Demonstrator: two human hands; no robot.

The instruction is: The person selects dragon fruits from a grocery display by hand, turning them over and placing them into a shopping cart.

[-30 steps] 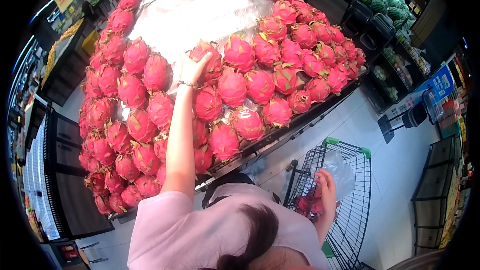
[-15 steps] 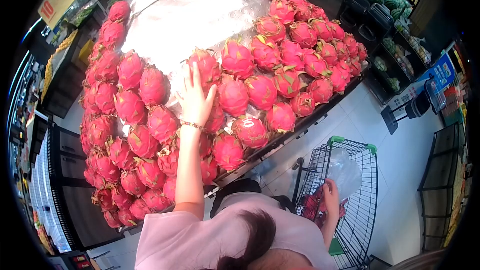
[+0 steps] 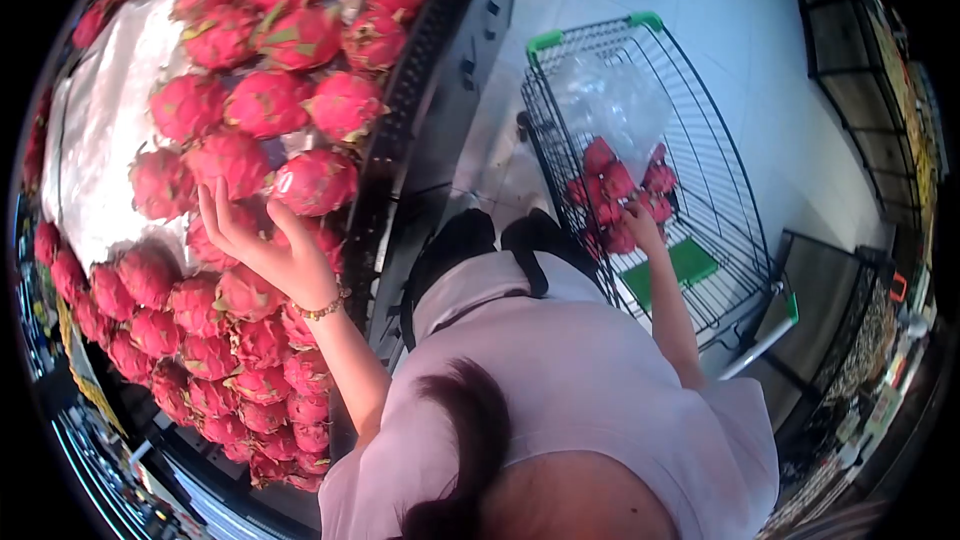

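Left hand (image 3: 270,255): fingers spread, empty, by dragon fruit (image 3: 228,162); right hand (image 3: 644,227) at bagged fruit (image 3: 617,180) — grip unclear. Probably weighty, firm — cup round middle, sparing flexible scales.

Displayed dragon fruits (image 3: 268,103): red-pink, green-tipped scales, heaped on stand (image 3: 402,105) | Bagged dragon fruits (image 3: 617,180): clustered, clear plastic bag (image 3: 610,100), inside wire cart (image 3: 645,22)
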